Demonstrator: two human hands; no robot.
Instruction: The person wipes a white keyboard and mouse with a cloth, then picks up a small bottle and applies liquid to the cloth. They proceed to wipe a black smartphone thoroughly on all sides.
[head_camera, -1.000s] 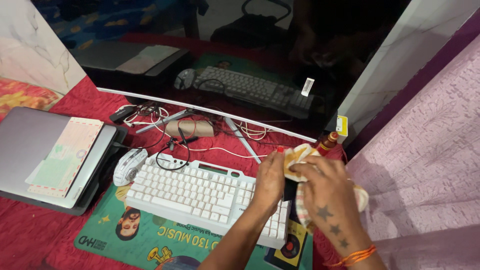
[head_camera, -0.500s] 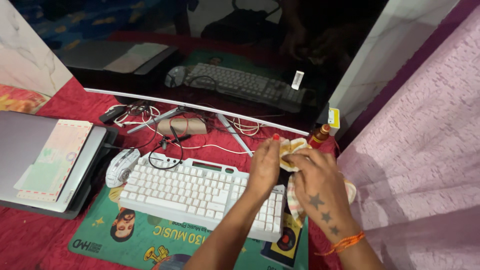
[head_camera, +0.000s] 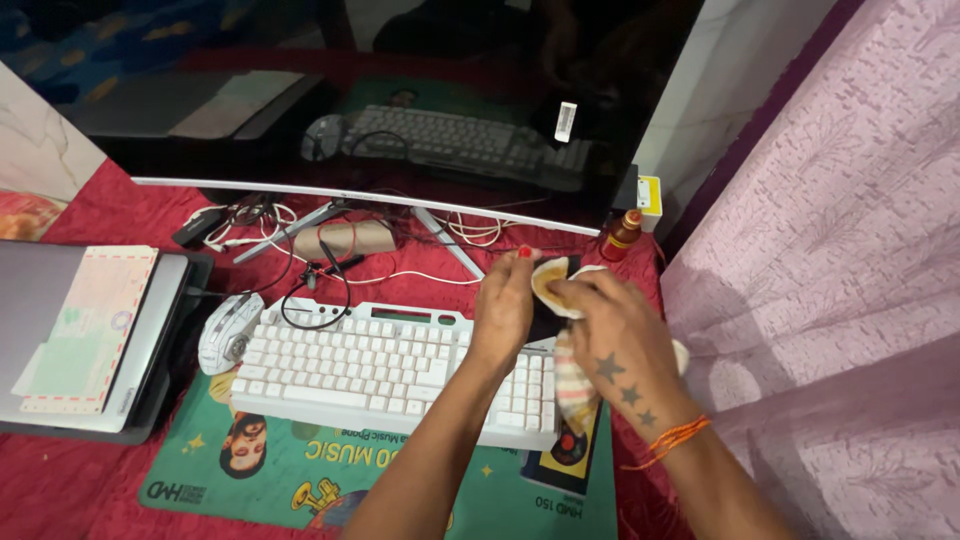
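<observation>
Both hands meet over the right end of the white keyboard (head_camera: 400, 370), just near of the curved monitor (head_camera: 400, 110): the left hand (head_camera: 503, 305) has its fingers curled around a dark flat object (head_camera: 545, 320), hard to identify, while the right hand (head_camera: 610, 340) pinches a cream cloth (head_camera: 570, 385) against it with bent fingers. A small brown bottle (head_camera: 621, 234) stands just beyond, a white mouse (head_camera: 228, 332) and closed laptop (head_camera: 40, 330) lie far left.
</observation>
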